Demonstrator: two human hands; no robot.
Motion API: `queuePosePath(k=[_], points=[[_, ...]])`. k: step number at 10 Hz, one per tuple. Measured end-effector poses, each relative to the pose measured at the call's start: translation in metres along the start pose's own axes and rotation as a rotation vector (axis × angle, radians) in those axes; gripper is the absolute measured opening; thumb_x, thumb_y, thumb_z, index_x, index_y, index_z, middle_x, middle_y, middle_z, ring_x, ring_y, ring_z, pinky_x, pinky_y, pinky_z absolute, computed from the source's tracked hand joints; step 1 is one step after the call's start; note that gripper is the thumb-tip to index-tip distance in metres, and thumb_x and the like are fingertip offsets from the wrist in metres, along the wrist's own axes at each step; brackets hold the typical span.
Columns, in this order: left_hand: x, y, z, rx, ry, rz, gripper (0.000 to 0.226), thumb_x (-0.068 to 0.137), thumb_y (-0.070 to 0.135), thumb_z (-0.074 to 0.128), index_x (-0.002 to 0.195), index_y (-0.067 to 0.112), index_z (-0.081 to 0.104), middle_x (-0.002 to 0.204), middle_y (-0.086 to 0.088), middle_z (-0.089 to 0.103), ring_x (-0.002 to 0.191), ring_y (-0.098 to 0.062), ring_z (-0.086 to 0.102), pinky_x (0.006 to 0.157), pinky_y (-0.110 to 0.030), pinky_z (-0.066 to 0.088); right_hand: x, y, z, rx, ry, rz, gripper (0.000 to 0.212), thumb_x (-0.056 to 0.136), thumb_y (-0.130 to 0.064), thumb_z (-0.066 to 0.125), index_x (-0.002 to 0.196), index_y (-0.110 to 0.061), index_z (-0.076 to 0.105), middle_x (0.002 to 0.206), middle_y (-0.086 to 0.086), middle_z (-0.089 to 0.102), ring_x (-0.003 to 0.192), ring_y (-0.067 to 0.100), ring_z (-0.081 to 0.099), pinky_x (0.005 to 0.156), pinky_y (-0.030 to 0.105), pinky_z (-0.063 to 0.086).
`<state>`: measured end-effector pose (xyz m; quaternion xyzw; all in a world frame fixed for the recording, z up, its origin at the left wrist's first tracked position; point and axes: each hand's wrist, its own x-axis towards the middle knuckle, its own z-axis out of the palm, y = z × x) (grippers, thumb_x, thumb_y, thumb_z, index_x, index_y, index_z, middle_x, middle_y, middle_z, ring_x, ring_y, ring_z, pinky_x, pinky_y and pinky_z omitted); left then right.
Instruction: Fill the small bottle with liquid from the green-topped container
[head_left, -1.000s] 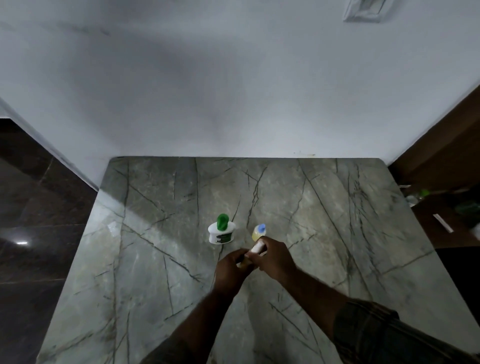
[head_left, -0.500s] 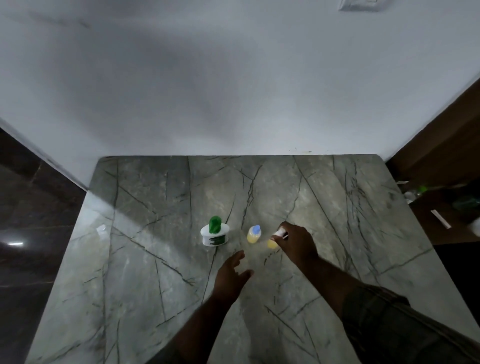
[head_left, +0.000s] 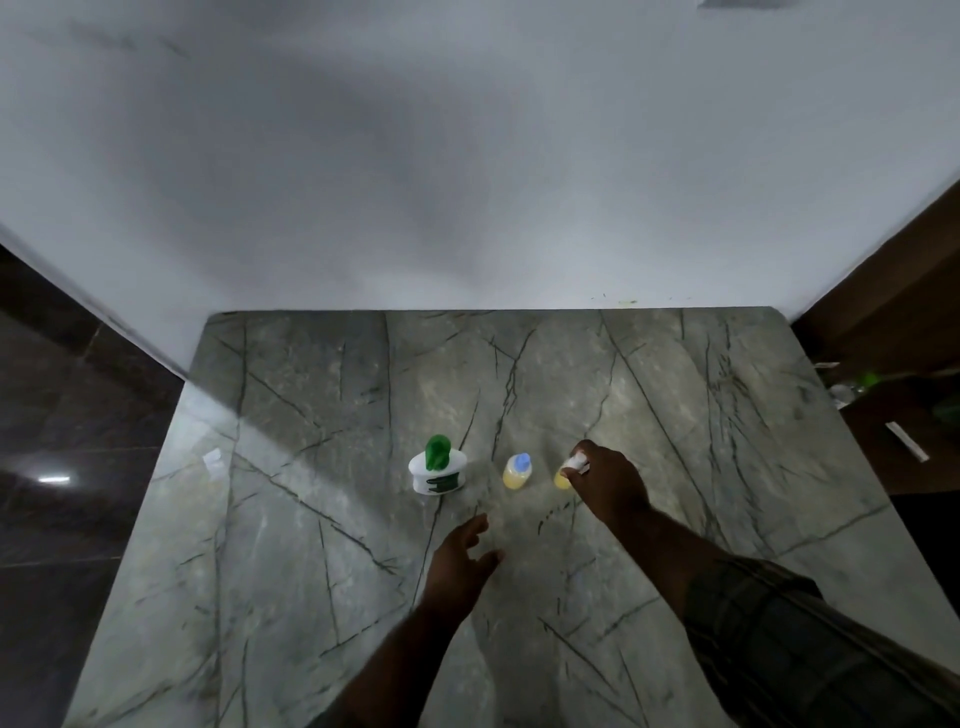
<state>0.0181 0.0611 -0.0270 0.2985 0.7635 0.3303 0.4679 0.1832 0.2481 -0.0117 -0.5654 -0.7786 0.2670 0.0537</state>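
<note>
Since the earlier frame, both hands have separated: the right hand (head_left: 610, 480) has carried the small bottle (head_left: 563, 477) right of the blue-capped bottle (head_left: 517, 472) and grips its white top, base at the marble table (head_left: 311, 519). Left hand (head_left: 460, 564) hovers nearer, released and empty. Green-topped container (head_left: 438, 470) stands upright, far left of centre. Judged light, rigid, smooth plastic; grasp the container around its white body, not the spout.

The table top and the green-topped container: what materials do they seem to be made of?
Table top: probably polished stone, marble-like; grey-green with dark branching veins and a light sheen. Green-topped container: probably plastic; smooth opaque white body, glossy green cap. The blur leaves both uncertain.
</note>
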Motion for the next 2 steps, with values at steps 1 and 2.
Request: queuePosePath(k=[1,2], points=[[0.0005,-0.0013,0.0006,-0.004,-0.003,0.019,0.057,0.085,0.021,0.074,0.137,0.021,0.052,0.135,0.005,0.054,0.119,-0.012,0.052,0.095,-0.023,0.047,0.0000,0.0040,0.0027,0.019,-0.023,0.029,0.044,0.081,-0.042,0.071,0.119,-0.023,0.057,0.105,-0.007,0.068,0.097,0.017,0.066,0.080,0.028,0.050],[0.0016,-0.0046,0.0027,-0.017,0.026,0.004,0.053,0.088,0.021,0.070,0.137,0.021,0.051,0.136,0.005,0.054,0.120,-0.013,0.052,0.098,-0.026,0.048,-0.0048,0.0071,0.0063,0.045,0.065,0.046,0.075,0.077,-0.054,0.073,0.138,-0.023,0.043,0.127,-0.003,0.059,0.112,0.019,0.060,0.089,0.037,0.053]])
